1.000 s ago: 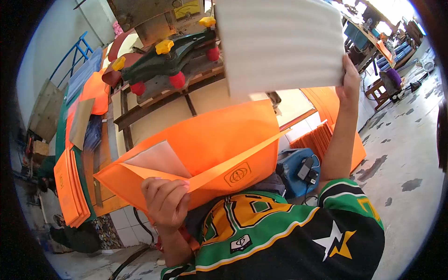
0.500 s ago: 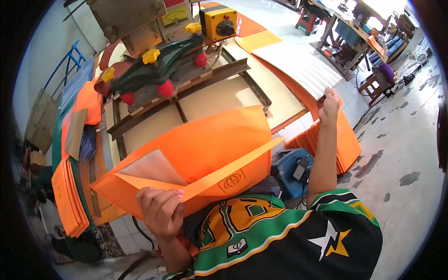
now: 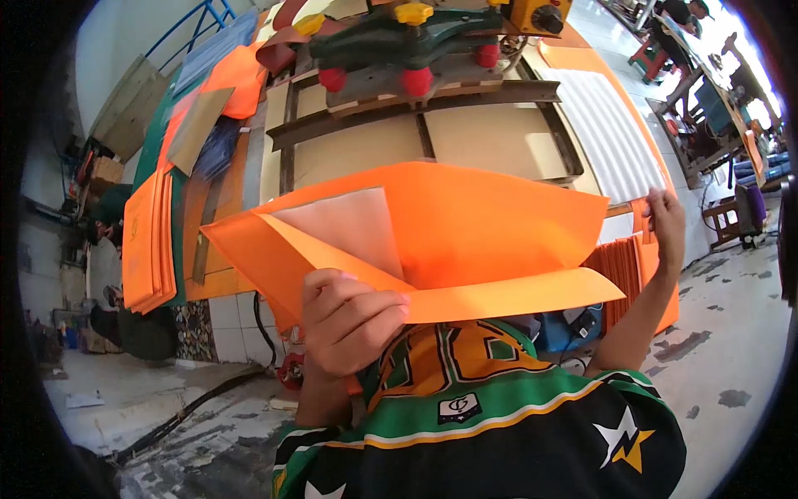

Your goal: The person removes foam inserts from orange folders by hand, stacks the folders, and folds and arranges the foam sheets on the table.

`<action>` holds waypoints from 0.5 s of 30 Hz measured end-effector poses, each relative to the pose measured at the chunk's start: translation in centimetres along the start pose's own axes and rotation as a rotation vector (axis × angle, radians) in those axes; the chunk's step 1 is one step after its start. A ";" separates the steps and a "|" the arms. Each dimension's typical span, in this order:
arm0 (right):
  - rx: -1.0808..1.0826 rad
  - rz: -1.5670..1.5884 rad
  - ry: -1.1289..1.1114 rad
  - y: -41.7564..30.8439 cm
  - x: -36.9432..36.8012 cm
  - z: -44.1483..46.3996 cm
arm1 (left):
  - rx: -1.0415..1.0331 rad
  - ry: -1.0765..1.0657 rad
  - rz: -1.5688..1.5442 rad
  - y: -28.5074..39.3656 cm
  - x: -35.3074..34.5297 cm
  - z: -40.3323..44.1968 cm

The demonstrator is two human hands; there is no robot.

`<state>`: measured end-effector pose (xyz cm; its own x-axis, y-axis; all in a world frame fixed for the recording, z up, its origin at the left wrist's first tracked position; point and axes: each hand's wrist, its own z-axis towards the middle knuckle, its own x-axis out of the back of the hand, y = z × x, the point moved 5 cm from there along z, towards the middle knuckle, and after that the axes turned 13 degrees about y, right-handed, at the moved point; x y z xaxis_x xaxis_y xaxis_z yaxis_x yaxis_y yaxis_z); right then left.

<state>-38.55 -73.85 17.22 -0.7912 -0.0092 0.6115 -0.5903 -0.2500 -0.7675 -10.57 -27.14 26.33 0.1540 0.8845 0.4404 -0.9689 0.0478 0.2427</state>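
Though tight in the curled left hand [image 3: 353, 323], an orange pouch [image 3: 490, 224] agape, pale-patched inside; right hand [image 3: 667, 220] half-curled, hold unclear.

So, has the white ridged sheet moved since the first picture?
Yes, down and rightward: the white ridged sheet partly hid the metal frame, but now lies right of it.

Jersey [image 3: 515, 457]: "G" on white badge [image 3: 460, 407]; star emblem [image 3: 623, 439].

**Orange at Centre, Green and Black Below**

On my feed, mid-frame, the pouch [image 3: 507, 224] glows bright orange around a pale pinkish panel [image 3: 357, 224]. Upper right, I see a white sheet [image 3: 611, 125] with greyish stripes; top centre, a dark green bracket [image 3: 465, 35], yellow knobs [image 3: 413, 13], red feet [image 3: 416, 82]. Below, the green, black and gold shirt [image 3: 515, 424] bears a white-and-gold star [image 3: 636, 453].
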 end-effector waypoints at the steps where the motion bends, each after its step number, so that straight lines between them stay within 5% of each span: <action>1: 0.002 0.170 -0.053 -4.6 0.1 -1.9 | -0.003 -0.011 -0.012 0.2 0.1 0.1; 8: 0.457 0.604 -0.626 -23.6 -1.8 -11.0 | -0.041 -0.022 -0.010 0.5 -0.2 0.3; 12: 0.947 0.429 -0.981 -30.9 -5.2 -15.1 | -0.036 -0.015 -0.025 0.9 -0.4 0.5; 15: 1.005 0.330 -1.151 -33.4 -8.7 -17.5 | -0.044 -0.014 -0.033 0.9 -0.5 0.7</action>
<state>-14.72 -48.47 34.17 -0.0384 -0.7825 0.6215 0.2953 -0.6031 -0.7410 -11.44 -27.87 26.92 0.1885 0.8755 0.4450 -0.9709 0.0978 0.2188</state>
